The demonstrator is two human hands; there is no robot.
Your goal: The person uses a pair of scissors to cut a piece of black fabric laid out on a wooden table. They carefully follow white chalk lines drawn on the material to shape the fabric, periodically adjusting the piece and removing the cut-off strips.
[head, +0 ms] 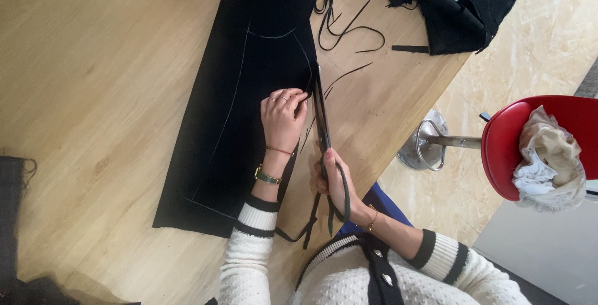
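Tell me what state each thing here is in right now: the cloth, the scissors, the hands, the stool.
Black cloth: flat on the wooden table, chalk-marked, partly cut along its right edge.
Scissors: blades along the cloth edge; open or closed unclear.
Left hand: pressing the cloth flat.
Right hand: holding the scissor handles.
Cut strips: loose on the table.
Red stool: beside the table, crumpled light cloth on its seat.
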